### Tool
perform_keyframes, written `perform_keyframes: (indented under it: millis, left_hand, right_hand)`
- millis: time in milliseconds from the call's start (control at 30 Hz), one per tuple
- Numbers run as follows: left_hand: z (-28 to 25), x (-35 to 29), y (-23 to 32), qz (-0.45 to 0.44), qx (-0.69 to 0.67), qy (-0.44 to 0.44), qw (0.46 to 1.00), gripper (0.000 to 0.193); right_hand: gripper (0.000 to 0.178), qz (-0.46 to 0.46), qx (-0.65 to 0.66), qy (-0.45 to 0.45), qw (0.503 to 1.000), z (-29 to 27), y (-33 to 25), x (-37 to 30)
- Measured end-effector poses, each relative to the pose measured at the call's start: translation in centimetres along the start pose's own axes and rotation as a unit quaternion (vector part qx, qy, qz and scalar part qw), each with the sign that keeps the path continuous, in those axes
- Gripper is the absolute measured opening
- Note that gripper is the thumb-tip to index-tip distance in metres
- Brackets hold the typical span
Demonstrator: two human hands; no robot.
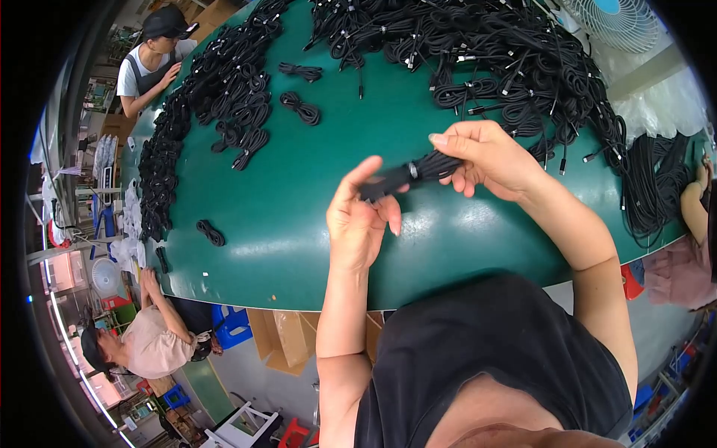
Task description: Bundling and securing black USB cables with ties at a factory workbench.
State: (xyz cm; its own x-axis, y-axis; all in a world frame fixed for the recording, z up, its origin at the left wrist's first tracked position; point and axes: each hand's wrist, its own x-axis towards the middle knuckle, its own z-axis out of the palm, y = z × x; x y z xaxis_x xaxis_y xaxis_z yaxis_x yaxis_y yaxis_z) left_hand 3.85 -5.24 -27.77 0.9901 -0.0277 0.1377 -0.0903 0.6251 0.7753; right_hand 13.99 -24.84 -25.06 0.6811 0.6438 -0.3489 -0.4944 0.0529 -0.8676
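Observation:
A coiled bundle of black cable, tied round its middle, hangs above the green table. My right hand grips its right end between thumb and fingers. The bundle's left end is smeared by motion and lies in the gap between the thumb and fingers of my left hand. That hand's thumb stands up, apart from its fingers; whether its fingers touch the cable is hard to see. Beyond my hands, two loose cable bundles lie on the tabletop.
A large heap of black cable bundles covers the table's far right. Another heap runs down the left side. Long cables hang at the right edge beside another person's arm. Two people sit at the left; cardboard boxes stand below the near edge.

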Motion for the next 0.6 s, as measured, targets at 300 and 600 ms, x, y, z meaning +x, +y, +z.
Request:
perform_keyframes:
  millis: [300, 600]
  left_hand:
    - [1.4, 0.9, -1.9, -0.006, 0.066, 0.039, 0.997, 0.038]
    - [1.9, 0.1, -2.3, -0.082, 0.115, 0.065, 0.988, 0.037]
  right_hand:
    - [0.031, 0.032, 0.033, -0.034, 0.998, 3.1, 2.0, -1.1]
    - [0.017, -0.357, -0.415, 0.111, 0.83, 3.5, 2.2, -1.7]
